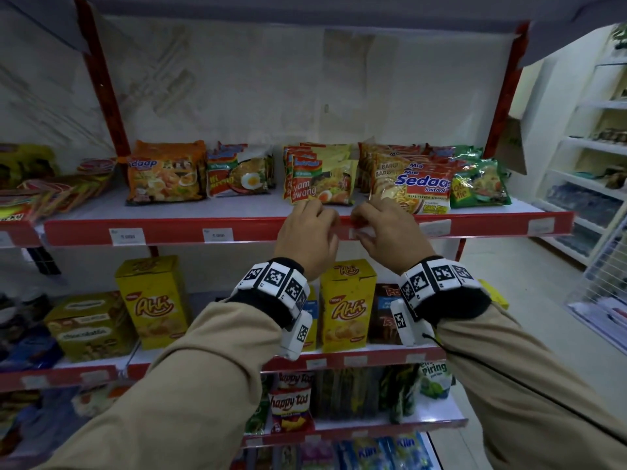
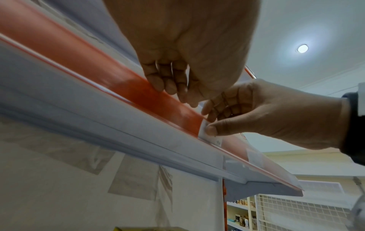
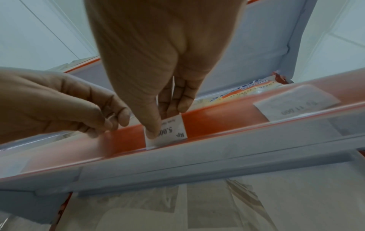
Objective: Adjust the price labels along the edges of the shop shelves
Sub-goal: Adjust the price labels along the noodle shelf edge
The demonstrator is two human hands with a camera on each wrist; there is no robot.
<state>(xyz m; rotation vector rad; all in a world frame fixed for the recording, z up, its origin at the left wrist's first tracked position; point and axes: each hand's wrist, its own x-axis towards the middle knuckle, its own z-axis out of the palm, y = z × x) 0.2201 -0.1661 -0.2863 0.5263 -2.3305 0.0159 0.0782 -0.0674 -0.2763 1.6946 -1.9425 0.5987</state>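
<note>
At the middle of the head view, on the red shelf edge (image 1: 237, 232) that runs left to right across the frame, both hands meet at one price label (image 3: 168, 132). It is a small white slip printed "Rp. 5.000", standing in the clear channel along that edge.

The right hand (image 1: 383, 232) pinches the label: its thumb presses the printed face while the fingers (image 3: 184, 100) curl behind the top edge, as the right wrist view shows plainly. The left hand (image 1: 307, 232) sits just to the left of it, fingers curled, fingertips (image 2: 158, 81) touching the red strip; whether they grip anything I cannot tell.

What matters for the next move is the line of the channel. Its long axis is horizontal in the head view, so the label can probably only slide left or right along it, or lift up out of it. The right hand is already on the slip, so it looks the better placed to shift it, with the left steadying the strip.

Other labels sit along the same edge: two (image 1: 127, 236) toward the left of the head view and one (image 3: 296, 104) just right of the hands. Noodle packets (image 1: 412, 186) stand on the shelf directly above the hands.
</note>
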